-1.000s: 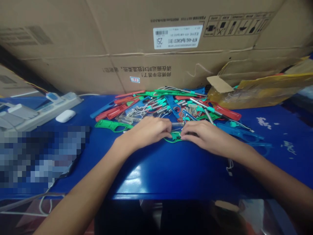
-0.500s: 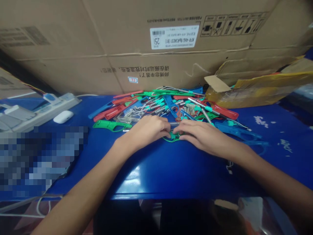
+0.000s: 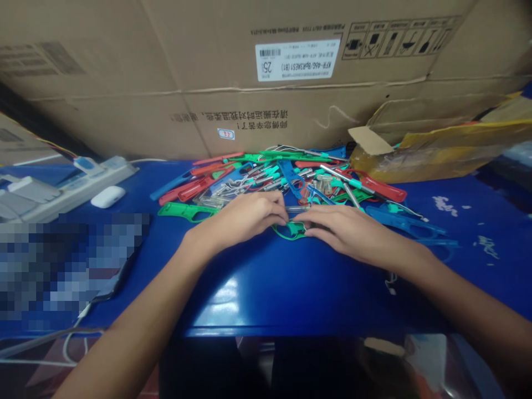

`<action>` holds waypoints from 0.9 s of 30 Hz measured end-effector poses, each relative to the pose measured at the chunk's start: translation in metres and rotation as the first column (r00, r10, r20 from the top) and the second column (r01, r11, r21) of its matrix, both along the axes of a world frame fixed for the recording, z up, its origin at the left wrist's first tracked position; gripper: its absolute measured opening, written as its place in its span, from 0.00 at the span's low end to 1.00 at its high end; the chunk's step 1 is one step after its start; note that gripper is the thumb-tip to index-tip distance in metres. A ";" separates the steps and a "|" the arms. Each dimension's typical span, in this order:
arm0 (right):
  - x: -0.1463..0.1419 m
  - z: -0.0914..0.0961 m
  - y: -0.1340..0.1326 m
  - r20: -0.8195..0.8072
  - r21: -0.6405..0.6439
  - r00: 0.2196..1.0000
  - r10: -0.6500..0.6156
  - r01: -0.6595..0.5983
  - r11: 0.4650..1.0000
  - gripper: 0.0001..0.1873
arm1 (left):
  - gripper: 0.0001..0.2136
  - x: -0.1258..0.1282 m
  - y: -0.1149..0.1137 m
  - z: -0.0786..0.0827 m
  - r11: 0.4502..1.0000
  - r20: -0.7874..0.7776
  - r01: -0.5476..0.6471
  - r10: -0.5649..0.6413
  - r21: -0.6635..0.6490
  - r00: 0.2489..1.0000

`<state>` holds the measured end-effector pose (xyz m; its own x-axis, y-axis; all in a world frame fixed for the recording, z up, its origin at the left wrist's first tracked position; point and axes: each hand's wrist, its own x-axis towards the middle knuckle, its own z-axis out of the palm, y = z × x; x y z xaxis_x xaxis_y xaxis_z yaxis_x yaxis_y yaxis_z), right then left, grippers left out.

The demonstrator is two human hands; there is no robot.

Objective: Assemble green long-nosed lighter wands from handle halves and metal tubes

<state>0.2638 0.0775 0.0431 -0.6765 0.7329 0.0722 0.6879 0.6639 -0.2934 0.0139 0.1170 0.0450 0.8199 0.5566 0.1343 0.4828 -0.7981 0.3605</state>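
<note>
My left hand and my right hand meet over a green plastic lighter shell lying on the blue table. Both hands have their fingers curled and pinched on this green piece. A thin clear tube runs between my fingertips just above it. Right behind my hands lies a heap of red, green and blue plastic shells with metal tubes and wires.
Large cardboard boxes wall off the back of the table. A yellow bag lies at the right. A white power strip and a white earbud case sit at the left, above a blurred patch. White flecks dot the right side.
My hands have stayed in place over the green shell, with the fingers shifting slightly. The view has drifted a little.
</note>
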 end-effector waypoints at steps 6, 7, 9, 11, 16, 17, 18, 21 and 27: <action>0.001 0.000 -0.001 0.014 0.002 1.000 -0.002 0.002 1.000 0.16 | 0.10 0.002 0.001 0.000 0.999 0.017 -0.007 0.008 -0.033 1.000; 0.001 0.000 0.000 0.010 0.000 1.000 0.000 0.000 1.000 0.16 | 0.10 0.002 0.001 0.001 0.999 0.024 -0.006 0.007 -0.047 1.000; 0.001 -0.002 0.000 0.002 0.001 1.000 0.001 -0.001 1.000 0.15 | 0.10 0.003 0.001 0.002 0.997 0.039 -0.002 0.004 -0.074 0.999; 0.001 -0.003 0.001 -0.005 0.009 1.000 -0.004 0.004 1.000 0.15 | 0.10 0.003 0.000 0.003 0.996 0.052 -0.003 0.008 -0.090 0.999; 0.001 -0.003 0.001 0.001 0.011 1.000 -0.017 0.017 1.000 0.15 | 0.10 0.003 -0.001 0.003 0.996 0.088 -0.002 0.010 -0.092 0.996; 0.000 -0.002 0.001 0.007 0.005 1.000 -0.023 0.023 1.000 0.15 | 0.10 0.004 -0.001 0.003 0.996 0.089 -0.003 0.011 -0.091 0.996; 0.000 -0.001 0.001 0.013 -0.003 0.999 -0.031 0.031 1.000 0.15 | 0.10 0.004 0.000 0.002 0.996 0.087 -0.004 0.012 -0.090 0.996; 0.000 0.000 0.000 0.023 -0.018 0.999 -0.043 0.043 0.999 0.15 | 0.10 0.005 0.000 0.002 0.996 0.074 -0.014 0.021 -0.094 0.997; 0.001 -0.001 0.000 -0.003 -0.018 0.999 -0.032 0.032 0.999 0.16 | 0.10 0.007 0.000 0.001 0.995 0.046 -0.031 0.035 -0.093 0.998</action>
<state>0.2644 0.0778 0.0426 -0.6523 0.7556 0.0607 0.7080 0.6359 -0.3072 0.0205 0.1170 0.0465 0.7948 0.5951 0.1194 0.4891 -0.7444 0.4547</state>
